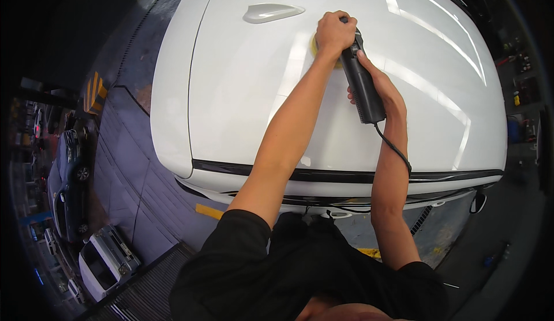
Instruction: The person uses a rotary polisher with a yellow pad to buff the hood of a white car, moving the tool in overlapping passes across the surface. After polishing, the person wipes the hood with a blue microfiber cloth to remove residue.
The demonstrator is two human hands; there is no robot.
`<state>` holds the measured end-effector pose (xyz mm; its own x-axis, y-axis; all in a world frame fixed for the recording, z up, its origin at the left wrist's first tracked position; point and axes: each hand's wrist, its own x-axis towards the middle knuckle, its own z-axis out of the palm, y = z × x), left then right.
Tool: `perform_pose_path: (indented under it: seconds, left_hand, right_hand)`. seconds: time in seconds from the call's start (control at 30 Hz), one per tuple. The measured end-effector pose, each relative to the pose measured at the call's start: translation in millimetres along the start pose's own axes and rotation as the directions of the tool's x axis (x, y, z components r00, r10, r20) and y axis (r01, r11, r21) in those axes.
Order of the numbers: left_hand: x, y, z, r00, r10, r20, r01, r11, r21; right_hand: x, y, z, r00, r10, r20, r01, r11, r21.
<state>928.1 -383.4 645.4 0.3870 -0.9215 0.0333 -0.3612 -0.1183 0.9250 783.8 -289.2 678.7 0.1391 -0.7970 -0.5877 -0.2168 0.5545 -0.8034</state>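
Observation:
A black corded polisher (pixel 363 89) lies over the white car roof (pixel 242 102), its yellow pad (pixel 315 45) against the paint and mostly covered by my left hand. My left hand (pixel 336 32) is closed around the front of the machine, over its head. Farther back, my right hand (pixel 381 81) wraps the body of the polisher, thumb on top and fingertips showing on the other side. From the rear end a black cord (pixel 395 148) runs down along my right forearm. Left of the polisher, a white shark-fin antenna (pixel 273 13) stands on the roof.
Black trim (pixel 340 176) runs along the near roof edge, close to my body. A side mirror (pixel 478 202) sticks out at the lower right. Other vehicles, among them a white one (pixel 107 263), stand at the left. A yellow-and-black striped block (pixel 95 93) is on the floor.

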Motion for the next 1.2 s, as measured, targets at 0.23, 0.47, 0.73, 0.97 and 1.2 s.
perform_pose_path:
  seconds: [0.23, 0.47, 0.73, 0.97, 1.2]
  left_hand:
    - [1, 26, -2, 0.977, 0.202, 0.070, -0.203, 0.979, -0.001]
    - [-28, 25, -53, 0.898, 0.439, -0.023, -0.439, 0.897, -0.052]
    - [-220, -36, -132, 0.905, 0.353, 0.238, -0.399, 0.899, 0.182]
    - [-242, -58, -163, 0.870, 0.449, 0.204, -0.488, 0.843, 0.226]
    - [-203, -100, -180, 0.909, 0.416, 0.031, -0.405, 0.860, 0.311]
  right_hand:
    - [-17, -14, -2, 1.000, 0.009, -0.024, -0.006, 0.993, 0.117]
    - [-66, -35, 20, 0.997, -0.076, -0.017, 0.077, 0.985, 0.157]
    - [-100, -2, 10, 0.991, -0.131, -0.025, 0.133, 0.983, 0.130]
    - [-122, -6, 13, 0.993, -0.121, 0.004, 0.120, 0.988, 0.097]
    - [-126, -1, 13, 0.998, -0.048, -0.033, 0.051, 0.996, 0.075]
